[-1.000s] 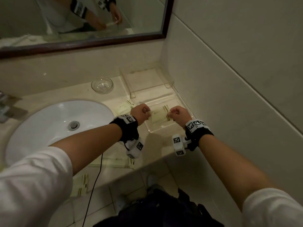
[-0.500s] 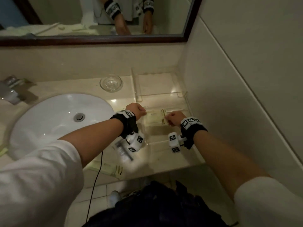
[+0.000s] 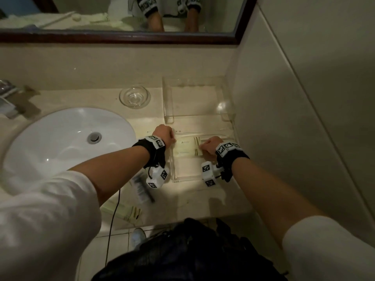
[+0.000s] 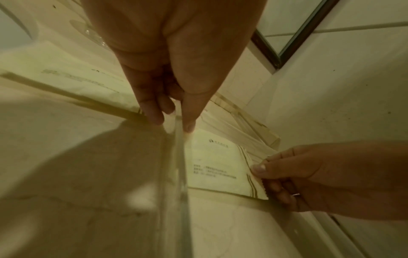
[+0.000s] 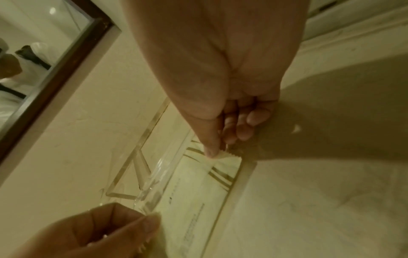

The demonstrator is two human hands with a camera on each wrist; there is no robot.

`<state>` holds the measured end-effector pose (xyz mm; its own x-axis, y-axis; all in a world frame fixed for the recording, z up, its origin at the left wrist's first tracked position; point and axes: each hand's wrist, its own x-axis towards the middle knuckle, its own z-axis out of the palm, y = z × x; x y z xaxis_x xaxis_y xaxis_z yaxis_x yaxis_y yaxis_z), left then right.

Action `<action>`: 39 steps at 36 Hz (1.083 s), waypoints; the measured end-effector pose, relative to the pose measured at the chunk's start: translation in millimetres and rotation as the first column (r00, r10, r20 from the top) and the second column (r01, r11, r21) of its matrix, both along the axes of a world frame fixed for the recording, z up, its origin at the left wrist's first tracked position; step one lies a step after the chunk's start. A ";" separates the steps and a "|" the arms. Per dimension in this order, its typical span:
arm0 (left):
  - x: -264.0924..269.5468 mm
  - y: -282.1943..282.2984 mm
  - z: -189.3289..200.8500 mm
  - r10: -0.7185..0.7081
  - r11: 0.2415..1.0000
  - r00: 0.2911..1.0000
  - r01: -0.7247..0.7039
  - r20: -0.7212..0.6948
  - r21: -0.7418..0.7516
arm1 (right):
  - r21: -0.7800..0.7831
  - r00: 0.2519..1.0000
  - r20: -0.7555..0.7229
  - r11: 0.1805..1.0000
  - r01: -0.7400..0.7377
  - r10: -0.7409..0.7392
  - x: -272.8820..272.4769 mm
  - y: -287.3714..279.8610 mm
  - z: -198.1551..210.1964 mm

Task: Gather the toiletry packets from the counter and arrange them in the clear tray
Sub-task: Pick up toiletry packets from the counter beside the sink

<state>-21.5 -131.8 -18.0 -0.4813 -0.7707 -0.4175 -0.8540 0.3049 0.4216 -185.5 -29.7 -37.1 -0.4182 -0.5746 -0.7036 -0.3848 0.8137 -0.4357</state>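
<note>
Both hands pinch one pale packet (image 3: 187,148) by its ends: the right hand (image 3: 211,146) has thumb and fingers closed on the striped, serrated end, the left hand (image 3: 163,134) on the plain end. The packet lies flat inside the clear tray (image 3: 203,176). Left of the tray sits the white sink (image 3: 67,142); another packet (image 3: 126,210) lies near the worktop (image 3: 192,199) front edge.

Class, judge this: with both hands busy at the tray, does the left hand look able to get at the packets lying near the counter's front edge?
Probably yes, once freed. The left hand pinches the packet in the tray; the spare packets lie uncovered beneath that forearm.
</note>
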 end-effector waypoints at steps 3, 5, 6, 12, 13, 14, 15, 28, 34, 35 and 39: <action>-1.8 -1.0 -1.0 -0.014 1.000 1.000 0.014 0.020 -0.007 | 0.039 1.000 -0.028 0.999 -0.006 0.007 -11.3 -8.1 -20.4; -3.3 -0.4 0.3 -0.017 1.000 0.999 0.018 0.037 -0.006 | 0.031 0.999 -0.035 0.999 -0.015 0.017 -10.3 -9.8 -19.6; -3.9 -0.3 0.7 -0.016 1.000 0.999 0.016 0.044 -0.005 | 0.038 0.998 -0.049 0.999 -0.029 0.030 -10.0 -10.0 -18.8; -5.1 -0.8 -0.4 -0.017 1.000 0.998 0.017 0.055 -0.007 | 0.042 0.995 -0.081 0.997 -0.060 0.063 -3.2 -4.4 4.1; -5.3 -0.6 -1.2 -0.017 1.000 0.998 0.018 0.054 -0.008 | 0.033 0.995 -0.076 0.998 -0.056 0.059 -2.7 -3.2 6.4; -5.4 -0.4 -1.7 -0.016 1.000 0.999 0.017 0.052 -0.011 | 0.025 0.996 -0.078 0.999 -0.048 0.050 -2.5 -2.2 8.3; -5.3 -0.7 -2.7 -0.015 1.000 0.999 0.016 0.048 -0.015 | 0.023 0.996 -0.082 0.999 -0.039 0.041 -3.0 -1.9 7.0; -2.5 -1.9 -13.5 0.016 1.000 0.999 -0.016 0.042 -0.020 | 0.017 0.999 -0.032 1.000 -0.006 0.006 -0.9 -4.5 10.8; -3.2 -4.8 -14.2 0.016 1.000 0.999 -0.017 0.036 0.011 | 0.015 0.998 -0.055 1.000 -0.025 0.025 0.3 -3.9 8.0; -3.0 -5.2 -14.7 0.018 1.000 0.999 -0.019 0.035 0.013 | 0.010 0.997 -0.064 0.999 -0.030 0.031 0.4 -4.3 5.1; -2.7 -4.5 -17.6 0.021 1.000 0.999 -0.021 0.030 0.001 | 0.012 0.997 -0.078 1.000 -0.028 0.029 3.2 -3.4 8.8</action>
